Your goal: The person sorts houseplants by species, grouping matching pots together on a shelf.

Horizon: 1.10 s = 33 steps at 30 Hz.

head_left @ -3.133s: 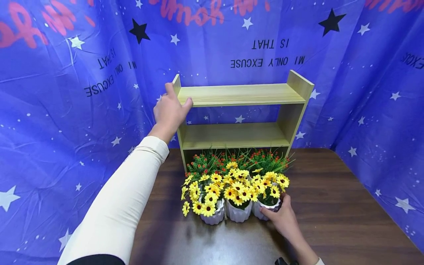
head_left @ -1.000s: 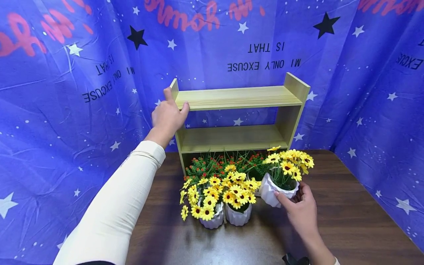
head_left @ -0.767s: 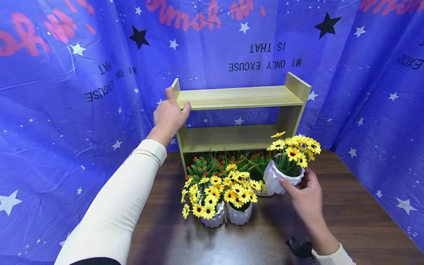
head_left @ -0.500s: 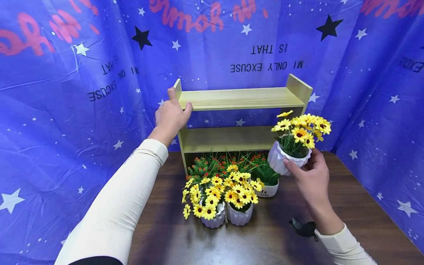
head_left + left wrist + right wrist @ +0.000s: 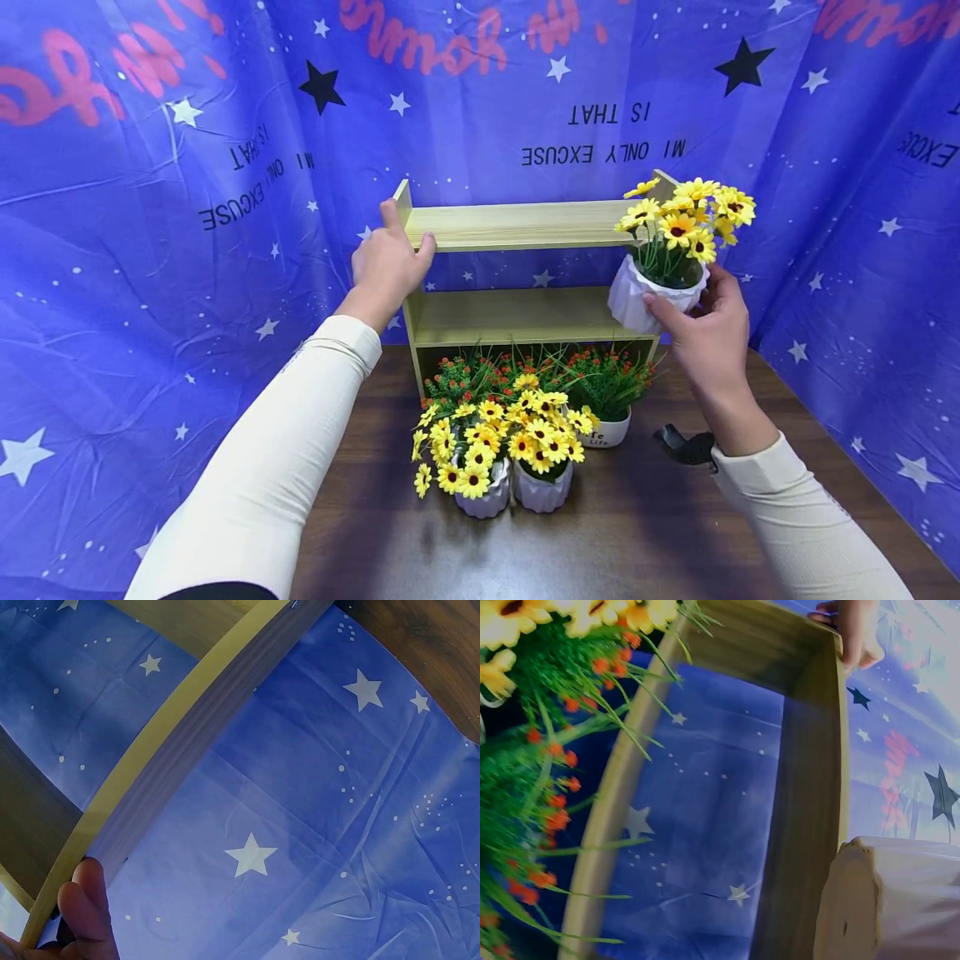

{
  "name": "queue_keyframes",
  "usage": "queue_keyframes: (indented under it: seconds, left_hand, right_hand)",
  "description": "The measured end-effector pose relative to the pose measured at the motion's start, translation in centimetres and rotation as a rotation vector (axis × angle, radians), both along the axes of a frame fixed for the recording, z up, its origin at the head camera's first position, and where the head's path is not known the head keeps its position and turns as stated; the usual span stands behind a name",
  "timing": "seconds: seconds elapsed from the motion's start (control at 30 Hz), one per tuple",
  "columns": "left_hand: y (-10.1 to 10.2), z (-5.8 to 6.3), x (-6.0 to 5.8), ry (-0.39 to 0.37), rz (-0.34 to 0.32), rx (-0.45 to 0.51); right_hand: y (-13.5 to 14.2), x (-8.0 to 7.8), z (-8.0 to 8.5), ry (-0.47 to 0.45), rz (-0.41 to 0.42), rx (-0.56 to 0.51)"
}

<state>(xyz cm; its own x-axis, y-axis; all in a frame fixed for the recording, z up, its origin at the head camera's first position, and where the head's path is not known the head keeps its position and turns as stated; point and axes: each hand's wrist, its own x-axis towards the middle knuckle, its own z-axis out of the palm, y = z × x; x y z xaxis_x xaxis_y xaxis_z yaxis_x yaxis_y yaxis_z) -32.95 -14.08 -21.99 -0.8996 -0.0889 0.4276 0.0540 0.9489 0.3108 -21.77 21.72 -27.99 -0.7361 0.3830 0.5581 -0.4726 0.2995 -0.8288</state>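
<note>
My left hand point(image 5: 386, 262) grips the left side panel of a two-tier wooden shelf point(image 5: 525, 227) near its top. In the left wrist view its fingers point(image 5: 88, 911) curl against the panel's outer face. My right hand point(image 5: 712, 337) holds a white fluted pot point(image 5: 647, 293) of yellow daisies point(image 5: 678, 225) in the air, thumb on the near side. This potted plant overlaps the shelf's upper right end, hiding most of that side panel. In the right wrist view the bottom of the pot point(image 5: 847, 915) shows beside the top board.
Two more daisy pots point(image 5: 543, 490) stand on the brown table point(image 5: 450, 558) before the shelf. Behind them are green plants with red blossoms point(image 5: 611, 375), one in a lettered white pot point(image 5: 611, 432). A blue star-printed curtain point(image 5: 480, 108) hangs close around the back and sides.
My right hand has lifted the rightmost daisy pot off the table, up and rightward to the height of the top board. My left hand keeps its place on the shelf.
</note>
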Motion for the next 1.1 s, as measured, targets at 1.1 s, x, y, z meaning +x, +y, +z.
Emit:
queue_keyframes:
  seconds: [1.1]
  left_hand:
    - [0.0, -0.4, -0.1, 0.042, -0.003, -0.008]
  right_hand:
    - [0.6, -6.4, 8.6, -0.218, 0.071, 0.161]
